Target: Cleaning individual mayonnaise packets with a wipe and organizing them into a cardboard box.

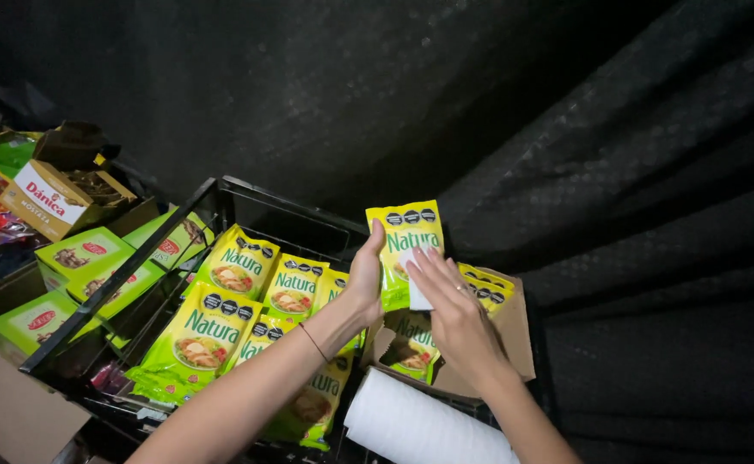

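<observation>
Both hands (368, 275) (454, 314) partly cover raised pouch (405, 234).

Many yellow and green pouches (222, 322) lie in a black wire rack (136, 266). A white paper roll (416, 428) lies in front. On the left sit green boxes (85, 258) and 1 open brown box (59, 199). A dark cloth (523, 112) hangs behind.
</observation>
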